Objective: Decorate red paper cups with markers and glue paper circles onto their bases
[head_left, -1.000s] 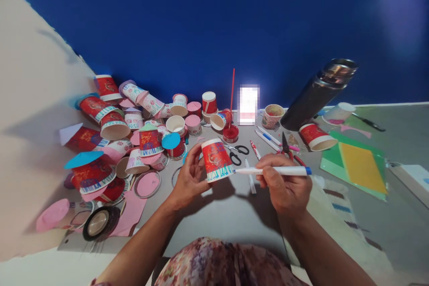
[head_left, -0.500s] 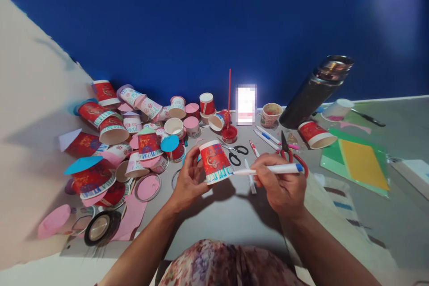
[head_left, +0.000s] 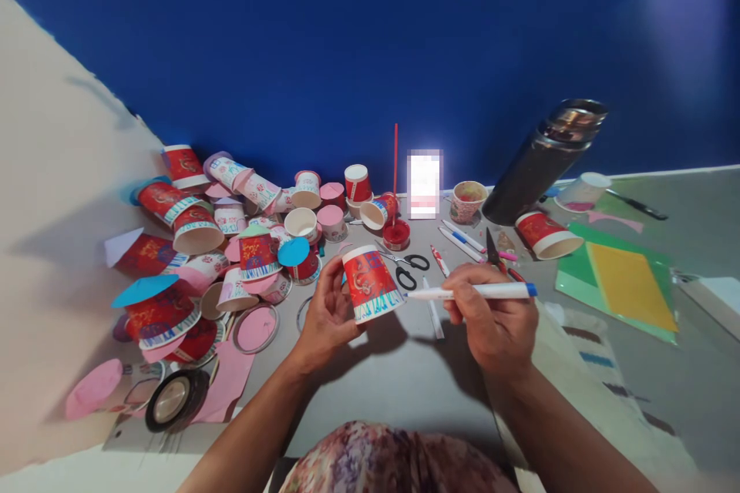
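Above the grey tabletop my left hand (head_left: 328, 316) grips a red paper cup (head_left: 370, 282), upside down and slightly tilted, its wide rim downward. Blue and teal strokes cover the white band near that rim, and purple lines show on the red part. My right hand (head_left: 491, 320) holds a white marker (head_left: 462, 292) with a blue end, pointing left. Its tip is at or just beside the cup's right side; I cannot tell whether it touches. Behind the cup lie black-handled scissors (head_left: 412, 269).
Decorated paper cups (head_left: 157, 306) crowd the left side, near a roll of black tape (head_left: 176, 399). At the back are a small red pot (head_left: 396, 234), a glowing phone (head_left: 424, 183) and markers (head_left: 462, 239). A dark thermos (head_left: 540, 158) and green sheets (head_left: 578, 269) occupy the right.
My right hand has shifted slightly to the right with the marker, its tip drawing back a little from the cup's lower edge. The cup has turned slightly in my left hand.
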